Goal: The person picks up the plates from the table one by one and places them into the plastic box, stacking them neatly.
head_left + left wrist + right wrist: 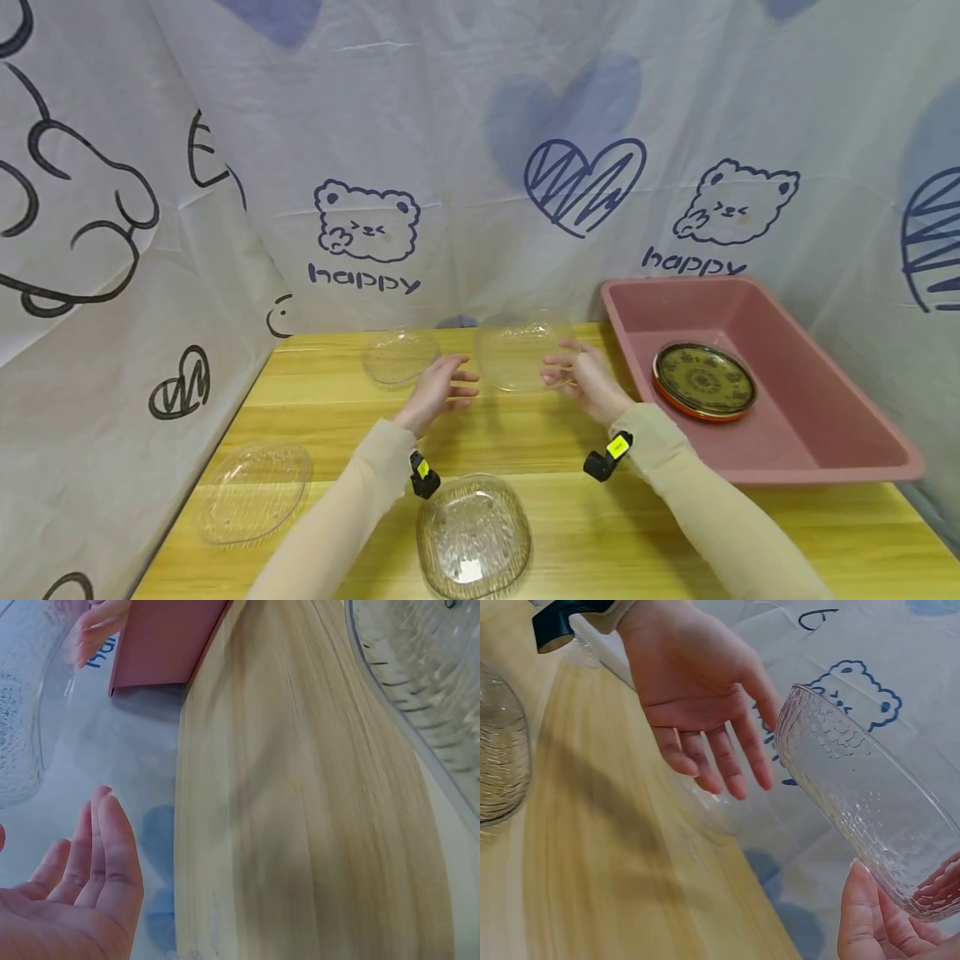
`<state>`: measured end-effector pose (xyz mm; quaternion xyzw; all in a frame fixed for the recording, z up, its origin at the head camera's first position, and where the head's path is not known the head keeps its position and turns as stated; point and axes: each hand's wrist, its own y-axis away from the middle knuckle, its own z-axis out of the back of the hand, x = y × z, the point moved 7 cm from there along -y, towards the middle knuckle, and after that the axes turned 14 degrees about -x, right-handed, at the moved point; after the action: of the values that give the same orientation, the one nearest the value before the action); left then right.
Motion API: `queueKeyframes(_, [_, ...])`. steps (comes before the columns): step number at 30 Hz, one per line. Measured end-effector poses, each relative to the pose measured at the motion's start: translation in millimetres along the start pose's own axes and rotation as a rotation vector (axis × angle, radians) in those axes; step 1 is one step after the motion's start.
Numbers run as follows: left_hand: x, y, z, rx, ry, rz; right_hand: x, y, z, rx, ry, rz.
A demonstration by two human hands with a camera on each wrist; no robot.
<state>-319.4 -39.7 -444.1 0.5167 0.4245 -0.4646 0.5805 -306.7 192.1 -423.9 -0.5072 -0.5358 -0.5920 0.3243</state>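
My right hand [588, 379] grips a clear, textured, rounded-square dish [517, 358] by its right edge. In the right wrist view the dish [862, 802] is tilted, with the right fingers [861, 911] at its lower rim and part of the hand showing through it. My left hand [442, 387] is at the dish's left side, palm toward it, fingers extended and holding nothing; a gap shows between them in the right wrist view. Just beyond the left hand lies another clear dish [401, 357]. Nearer me, between the forearms, sits a slightly amber clear dish [474, 533].
A pink basin [832, 400] stands on the right, holding a round dark patterned plate [705, 379] with an orange-red rim. One more clear dish [255, 492] lies near the wooden table's left edge. A printed cloth [465, 125] hangs behind the table and along its left side.
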Motion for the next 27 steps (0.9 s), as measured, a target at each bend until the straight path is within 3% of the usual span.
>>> queueKeyframes(6, [-8.1,2.9,-10.8,-0.027,-0.021,-0.065,18,0.9,13,-0.013,0.014,0.028])
queueKeyframes(11, [-13.6,7.1,-27.0,0.011,-0.027,-0.122,31,0.1,28,-0.027,0.000,0.026])
queueKeyframes(20, [-34.1,23.4,-65.9,0.099,-0.206,-0.362,56,0.7,61,-0.019,-0.066,0.060])
queueKeyframes(27, [-46.0,40.2,-101.6,0.160,-0.384,-0.495,66,-2.0,98,-0.050,-0.134,0.049])
